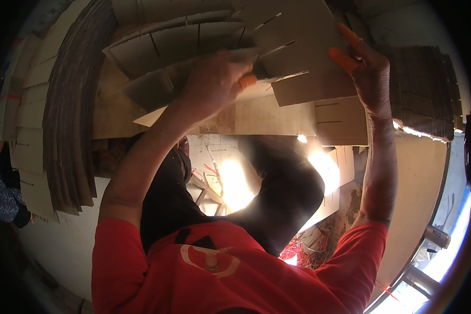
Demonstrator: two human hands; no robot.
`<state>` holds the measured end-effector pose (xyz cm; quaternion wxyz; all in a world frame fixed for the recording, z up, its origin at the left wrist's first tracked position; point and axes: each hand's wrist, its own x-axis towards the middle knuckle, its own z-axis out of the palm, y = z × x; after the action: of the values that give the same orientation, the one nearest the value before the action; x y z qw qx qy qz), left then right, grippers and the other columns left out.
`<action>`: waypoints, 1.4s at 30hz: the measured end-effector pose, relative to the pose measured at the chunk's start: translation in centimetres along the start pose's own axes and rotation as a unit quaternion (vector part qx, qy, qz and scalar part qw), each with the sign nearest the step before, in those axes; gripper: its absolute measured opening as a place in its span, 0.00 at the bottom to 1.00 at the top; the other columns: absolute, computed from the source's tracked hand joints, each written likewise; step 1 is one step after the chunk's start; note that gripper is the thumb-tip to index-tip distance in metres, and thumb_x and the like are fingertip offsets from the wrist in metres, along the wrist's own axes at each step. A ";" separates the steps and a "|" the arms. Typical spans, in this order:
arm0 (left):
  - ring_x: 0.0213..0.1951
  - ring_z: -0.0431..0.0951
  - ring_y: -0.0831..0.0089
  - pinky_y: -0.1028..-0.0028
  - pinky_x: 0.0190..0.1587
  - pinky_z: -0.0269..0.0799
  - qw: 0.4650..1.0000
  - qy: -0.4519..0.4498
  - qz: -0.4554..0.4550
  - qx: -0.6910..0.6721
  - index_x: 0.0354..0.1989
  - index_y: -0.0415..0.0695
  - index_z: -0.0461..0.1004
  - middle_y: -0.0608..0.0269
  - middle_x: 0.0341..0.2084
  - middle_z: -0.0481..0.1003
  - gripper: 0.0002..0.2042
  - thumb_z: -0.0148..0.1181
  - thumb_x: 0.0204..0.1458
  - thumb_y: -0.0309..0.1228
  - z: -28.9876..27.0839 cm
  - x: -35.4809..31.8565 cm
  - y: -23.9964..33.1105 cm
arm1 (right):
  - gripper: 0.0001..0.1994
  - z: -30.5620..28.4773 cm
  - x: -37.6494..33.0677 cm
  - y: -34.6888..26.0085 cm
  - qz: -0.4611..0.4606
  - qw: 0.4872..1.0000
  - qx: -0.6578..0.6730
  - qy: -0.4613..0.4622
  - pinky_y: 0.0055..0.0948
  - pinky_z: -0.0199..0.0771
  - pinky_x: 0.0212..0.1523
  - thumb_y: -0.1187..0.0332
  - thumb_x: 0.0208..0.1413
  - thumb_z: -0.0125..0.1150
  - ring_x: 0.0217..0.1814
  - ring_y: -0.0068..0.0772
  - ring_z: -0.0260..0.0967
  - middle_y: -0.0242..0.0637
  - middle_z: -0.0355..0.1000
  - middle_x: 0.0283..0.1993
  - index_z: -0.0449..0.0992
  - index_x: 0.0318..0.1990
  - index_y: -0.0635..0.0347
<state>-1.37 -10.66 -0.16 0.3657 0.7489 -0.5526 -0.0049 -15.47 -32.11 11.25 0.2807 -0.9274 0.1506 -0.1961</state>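
My right hand, with orange finger covers on, grips the right edge of a large slotted cardboard sheet that stands tilted over the bench. Blurred by motion, my left hand is curled round a slotted cardboard strip, its orange-covered thumb near the sheet's lower left slots. Part of the strip is hidden behind that hand. Just beyond it, more slotted cardboard strips stand on edge in a row, their far ends running behind the sheet.
Tall stacks of cardboard rise at the left and the right of the wooden bench. Beneath the bench edge are my knees, bright patches of light and red scraps on the floor. A person's patterned clothing shows at far left.
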 end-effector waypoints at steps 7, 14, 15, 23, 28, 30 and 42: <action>0.28 0.76 0.54 0.59 0.28 0.69 0.990 0.001 -0.017 0.139 0.27 0.41 0.68 0.54 0.19 0.73 0.04 0.57 0.43 0.23 -0.5 1.1 -2.9 | 0.22 0.7 0.0 -1.3 -0.004 0.999 0.047 0.016 0.09 0.55 0.32 0.77 0.48 0.64 0.27 0.11 0.51 0.18 0.56 0.24 0.72 0.54 0.59; 0.28 0.76 0.53 0.59 0.30 0.70 0.994 -0.029 -0.035 0.103 0.26 0.40 0.70 0.54 0.20 0.74 0.03 0.57 0.43 0.24 -0.6 1.4 -2.4 | 0.21 2.1 0.4 0.3 -0.023 0.999 0.030 0.000 0.11 0.59 0.34 0.79 0.49 0.62 0.30 0.11 0.55 0.23 0.66 0.30 0.72 0.53 0.62; 0.28 0.75 0.53 0.59 0.30 0.70 0.993 -0.042 -0.041 0.102 0.26 0.40 0.70 0.54 0.21 0.74 0.04 0.58 0.43 0.25 -1.0 1.7 -2.5 | 0.19 2.1 0.4 -0.1 0.006 1.000 0.005 -0.013 0.12 0.62 0.35 0.81 0.50 0.61 0.31 0.12 0.58 0.26 0.71 0.33 0.72 0.52 0.66; 0.32 0.75 0.50 0.59 0.33 0.70 0.982 0.022 0.033 0.185 0.31 0.39 0.73 0.52 0.27 0.75 0.09 0.63 0.39 0.21 -2.0 5.3 -7.5 | 0.21 1.8 0.2 0.0 -0.045 0.998 0.044 -0.027 0.15 0.65 0.36 0.78 0.51 0.60 0.33 0.12 0.60 0.27 0.70 0.32 0.70 0.55 0.63; 0.32 0.74 0.49 0.58 0.32 0.68 0.989 0.027 0.017 0.147 0.25 0.39 0.70 0.49 0.26 0.73 0.06 0.61 0.37 0.20 -1.0 5.0 -8.7 | 0.21 2.6 1.2 0.5 -0.040 0.990 0.095 -0.094 0.17 0.66 0.34 0.78 0.51 0.58 0.32 0.13 0.61 0.27 0.70 0.32 0.70 0.55 0.62; 0.32 0.73 0.48 0.57 0.31 0.67 0.988 0.012 -0.015 0.154 0.22 0.38 0.69 0.48 0.25 0.72 0.06 0.61 0.37 0.20 -1.0 5.5 -8.1 | 0.21 3.9 1.3 1.7 -0.054 0.991 0.062 -0.107 0.18 0.67 0.34 0.78 0.51 0.57 0.31 0.15 0.62 0.30 0.70 0.31 0.70 0.55 0.61; 0.29 0.74 0.52 0.63 0.32 0.67 0.994 0.066 -0.082 0.007 0.33 0.35 0.73 0.47 0.22 0.71 0.10 0.62 0.41 0.24 -2.8 7.6 -10.7 | 0.23 4.8 0.5 -0.3 -0.025 0.991 -0.019 -0.128 0.24 0.69 0.37 0.79 0.50 0.57 0.32 0.27 0.69 0.44 0.76 0.37 0.68 0.57 0.57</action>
<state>11.60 -14.15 -0.99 0.3948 0.7930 -0.4637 0.0183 -12.86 -29.83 7.89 0.2747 -0.9536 0.0942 -0.0794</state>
